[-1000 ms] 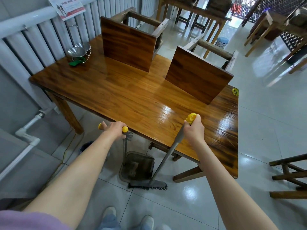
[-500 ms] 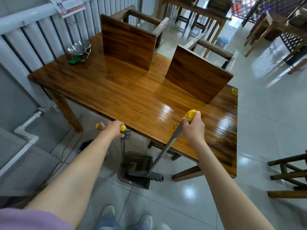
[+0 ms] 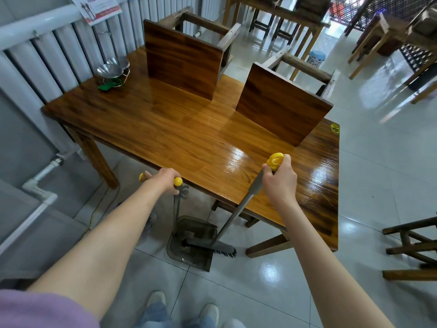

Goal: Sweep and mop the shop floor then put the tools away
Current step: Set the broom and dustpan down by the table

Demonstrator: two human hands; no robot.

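Main risk: the grey broom head with dark bristles, lower centre of the frame, sits half in and half off the smoky translucent plastic dustpan. If the pan's front lip isn't flat on the pale glossy floor tiles, dirt will prob. slip under it or scatter back out (no debris is clear enough to make out here). The angled metal broom pole also passes just beside the edge of the glossy brown wooden surface, so a quick stroke could knock it.

Left hand, centre-left: fingers wrapped round the yellow-capped crossbar handle of the dustpan's upright stem, steadying it. Right hand, centre-right: fingers curled tight round the top of the broom pole, just under its yellow knob.
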